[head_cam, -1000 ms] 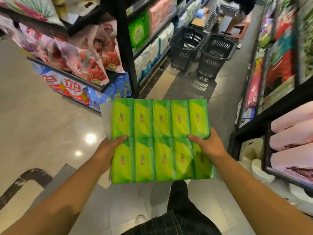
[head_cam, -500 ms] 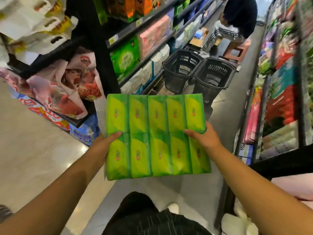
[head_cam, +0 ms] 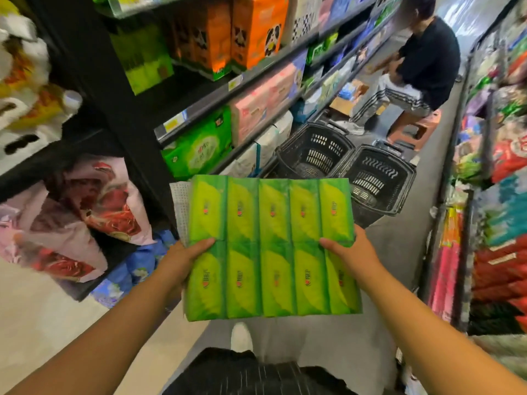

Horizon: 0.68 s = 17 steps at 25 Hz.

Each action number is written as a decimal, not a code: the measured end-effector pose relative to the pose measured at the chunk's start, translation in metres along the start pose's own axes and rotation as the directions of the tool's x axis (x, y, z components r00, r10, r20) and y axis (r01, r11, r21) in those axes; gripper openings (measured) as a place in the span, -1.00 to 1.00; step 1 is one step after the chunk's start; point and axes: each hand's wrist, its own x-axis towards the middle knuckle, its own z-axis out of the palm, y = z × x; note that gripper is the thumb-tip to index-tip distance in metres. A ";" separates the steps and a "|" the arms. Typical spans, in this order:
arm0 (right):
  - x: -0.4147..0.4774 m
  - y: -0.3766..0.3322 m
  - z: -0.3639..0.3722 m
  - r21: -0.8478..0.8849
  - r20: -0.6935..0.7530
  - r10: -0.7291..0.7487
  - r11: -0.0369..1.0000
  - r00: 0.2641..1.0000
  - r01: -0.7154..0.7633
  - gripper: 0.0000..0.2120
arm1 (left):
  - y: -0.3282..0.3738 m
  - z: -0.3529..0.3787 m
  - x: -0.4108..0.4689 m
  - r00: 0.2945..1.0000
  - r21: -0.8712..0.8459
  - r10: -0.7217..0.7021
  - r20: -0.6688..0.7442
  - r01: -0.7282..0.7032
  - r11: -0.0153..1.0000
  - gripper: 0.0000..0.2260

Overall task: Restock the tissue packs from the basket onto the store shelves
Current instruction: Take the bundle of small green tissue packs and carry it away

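I am gripping the green tissue pack (head_cam: 271, 249) by its two short sides: my left hand (head_cam: 185, 260) is clamping the left edge with the thumb lying across the top face, and my right hand (head_cam: 352, 253) is doing the same on the right edge, with the fingers of both hidden under the pack. The pack is hanging flat in the air in front of my body, over the aisle floor (head_cam: 399, 252), showing two rows of five small packets, with a white flap of wrapper sticking out at its upper left corner. Just beyond its far edge two black baskets (head_cam: 316, 151) are standing side by side on the floor, close against the foot of the left shelves (head_cam: 228, 89). Those shelves are carrying large green tissue bags (head_cam: 199, 143), pink packs (head_cam: 256, 109) and orange boxes (head_cam: 256, 29) on the higher tiers. Farther down the aisle another person (head_cam: 427, 58) is sitting on a low stool (head_cam: 413, 124), facing the same shelves. Along my right a second run of shelving (head_cam: 499, 166) is showing blurred, colourful goods.
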 end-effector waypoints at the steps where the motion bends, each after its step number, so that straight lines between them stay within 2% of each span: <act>1: 0.018 -0.007 0.000 0.003 0.000 0.002 1.000 1.000 -0.002 -0.33 | 0.011 0.006 0.015 1.000 0.006 -0.015 -0.006 0.015 1.000 -0.45; 5: 0.102 -0.040 0.001 0.014 0.042 0.011 1.000 0.999 -0.012 -0.31 | 0.054 0.025 0.076 0.999 -0.002 -0.013 -0.036 0.013 1.000 -0.35; 8: 0.179 -0.063 0.004 -0.009 0.118 -0.026 1.000 0.993 0.027 -0.26 | 0.080 0.045 0.117 0.995 -0.025 0.019 -0.094 -0.021 0.999 -0.38; 13: 0.292 -0.115 0.011 -0.060 0.281 -0.113 0.989 0.953 0.135 -0.34 | 0.112 0.084 0.159 0.956 -0.128 0.044 -0.289 -0.084 0.988 -0.65; 14: 0.314 -0.128 0.012 -0.074 0.331 -0.130 0.984 0.935 0.163 -0.29 | 0.118 0.092 0.165 0.946 -0.140 0.046 -0.321 -0.095 0.986 -0.62; 17: 0.368 -0.172 0.019 -0.090 0.469 -0.162 0.969 0.868 0.229 -0.16 | 0.139 0.116 0.176 0.908 -0.157 0.107 -0.405 -0.185 0.970 -0.35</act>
